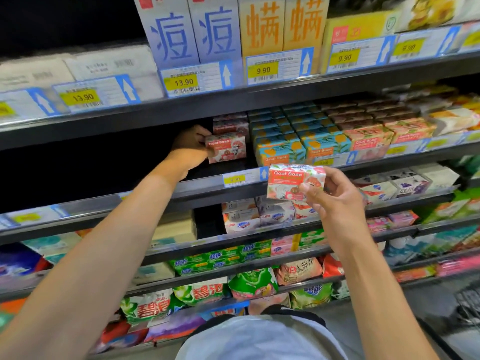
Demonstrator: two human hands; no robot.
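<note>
My left hand [191, 148] reaches into the middle shelf and grips a red and white Goat Soap box [226, 149] by its left end, in front of a stack of the same boxes [230, 124]. Out in front of the shelf edge, my right hand [335, 201] pinches a second Goat Soap box [294, 181] by its lower right corner, label facing me. The shelf space left of my left hand is dark and its contents are hidden.
Blue and orange Goat Soap boxes [283, 149] fill the shelf to the right. Tall cartons [215, 29] stand on the shelf above, with price tags [181, 81] along the rail. Soap bars and detergent bags [197, 294] fill the lower shelves. A basket's wire edge [467, 305] shows at lower right.
</note>
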